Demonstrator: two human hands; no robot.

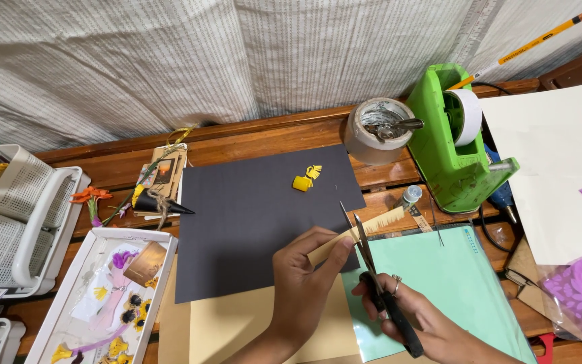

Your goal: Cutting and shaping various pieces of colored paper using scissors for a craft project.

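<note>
Between left grip (308,269) and scissors (372,269), seemingly uncut fringed strip (365,229)

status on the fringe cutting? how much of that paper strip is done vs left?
Done: the far end of the cream paper strip already shows fringe cuts, and two small yellow fringed pieces lie finished on the black sheet. In hand: the left hand pinches the strip while the right hand works the scissors, blades open at it. Left: the uncut stretch nearest the left fingers.
</note>
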